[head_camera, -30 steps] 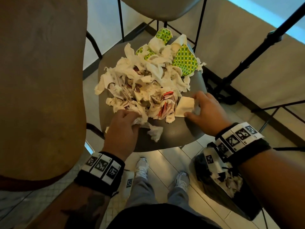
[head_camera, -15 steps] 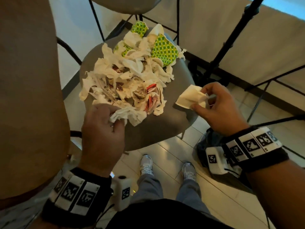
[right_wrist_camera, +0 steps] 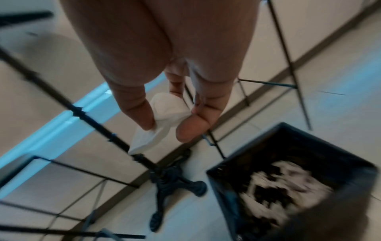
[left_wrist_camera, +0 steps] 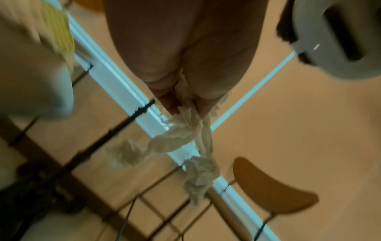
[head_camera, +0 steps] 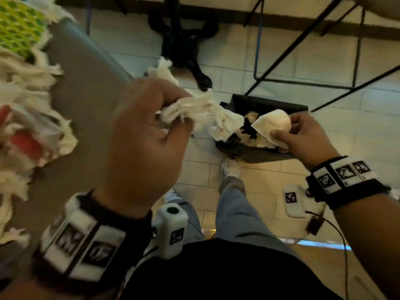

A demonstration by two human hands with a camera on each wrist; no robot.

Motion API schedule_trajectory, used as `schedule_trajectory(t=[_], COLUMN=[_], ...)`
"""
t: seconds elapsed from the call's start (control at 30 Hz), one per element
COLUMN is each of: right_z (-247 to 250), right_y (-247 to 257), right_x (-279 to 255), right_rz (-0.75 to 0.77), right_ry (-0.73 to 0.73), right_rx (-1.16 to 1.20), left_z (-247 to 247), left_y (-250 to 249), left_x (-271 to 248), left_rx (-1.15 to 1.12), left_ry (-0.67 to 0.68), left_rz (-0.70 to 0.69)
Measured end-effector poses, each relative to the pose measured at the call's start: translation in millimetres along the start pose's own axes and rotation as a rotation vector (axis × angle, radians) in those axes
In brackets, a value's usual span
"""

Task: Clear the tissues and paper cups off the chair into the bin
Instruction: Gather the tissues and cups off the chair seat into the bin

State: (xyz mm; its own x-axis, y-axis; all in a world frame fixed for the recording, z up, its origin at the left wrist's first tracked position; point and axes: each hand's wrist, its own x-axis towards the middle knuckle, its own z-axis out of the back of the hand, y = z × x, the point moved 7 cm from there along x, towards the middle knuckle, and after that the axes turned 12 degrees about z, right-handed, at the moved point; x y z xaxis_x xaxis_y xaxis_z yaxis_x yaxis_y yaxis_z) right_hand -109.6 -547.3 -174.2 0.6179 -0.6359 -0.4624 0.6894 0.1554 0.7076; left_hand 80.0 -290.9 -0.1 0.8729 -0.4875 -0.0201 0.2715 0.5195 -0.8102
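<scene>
Left hand (head_camera: 140, 135) clenches a crumpled tissue wad (head_camera: 201, 113), strands trailing past the chair (head_camera: 86, 83) edge. Right hand (head_camera: 307, 135) pinches a folded white tissue (head_camera: 272, 124) between thumb and fingers over the black bin (head_camera: 270, 105), which holds tissues. More tissues and a green-dotted paper cup (head_camera: 19, 27) lie on the chair.

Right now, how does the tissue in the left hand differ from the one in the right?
The left hand grips a crumpled tissue wad, ragged and trailing; the right hand pinches a smooth folded napkin. The wad is longer and hangs beside the bin; the napkin is compact, over its opening. Both are white.
</scene>
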Motion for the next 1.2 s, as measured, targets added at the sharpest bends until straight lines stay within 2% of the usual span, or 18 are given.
schedule_trajectory(t=[0.1, 0.23, 0.33, 0.43, 0.53, 0.77, 0.9, 0.97, 1.03, 1.13, 1.2], right_z=[5, -1, -11, -20, -32, -68, -95, -95, -93, -87, -82], right_y=[-80, -165, -215, -254, -285, -322, -321, -319, -318, -298, -277], right_x=[20, 54, 80, 103, 126, 152, 150, 147, 140, 127, 116], right_rz=[-0.172, -0.343, -0.461, -0.573, -0.628, -0.636, -0.665, -0.623, -0.619, -0.608, -0.564], right_ry=[-0.020, -0.037, -0.046, -0.079, -0.100, -0.095, 0.006, 0.094, 0.169, 0.274, 0.359], right_rx=[0.061, 0.144, 0.187, 0.267, 0.321, 0.415, 0.640, 0.513, 0.380, 0.257, 0.184], left_z=[-102, -245, -337, -406, -452, -479, -480, -471, -455, -414, -374], left_y=[9, 55, 93, 121, 160, 248, 261, 261, 259, 248, 235], left_x=[30, 56, 66, 70, 65, 47, 38, 34, 32, 32, 29], left_rx=[0.044, 0.085, 0.174, 0.203, 0.274, 0.400, 0.328, 0.341, 0.326, 0.174, 0.162], left_ry=[0.187, 0.431, 0.564, 0.649, 0.704, 0.685, 0.886, 0.959, 0.975, 0.880, 0.798], left_rz=[0.014, 0.091, 0.161, 0.231, 0.303, 0.467, 0.542, 0.566, 0.618, 0.730, 0.743])
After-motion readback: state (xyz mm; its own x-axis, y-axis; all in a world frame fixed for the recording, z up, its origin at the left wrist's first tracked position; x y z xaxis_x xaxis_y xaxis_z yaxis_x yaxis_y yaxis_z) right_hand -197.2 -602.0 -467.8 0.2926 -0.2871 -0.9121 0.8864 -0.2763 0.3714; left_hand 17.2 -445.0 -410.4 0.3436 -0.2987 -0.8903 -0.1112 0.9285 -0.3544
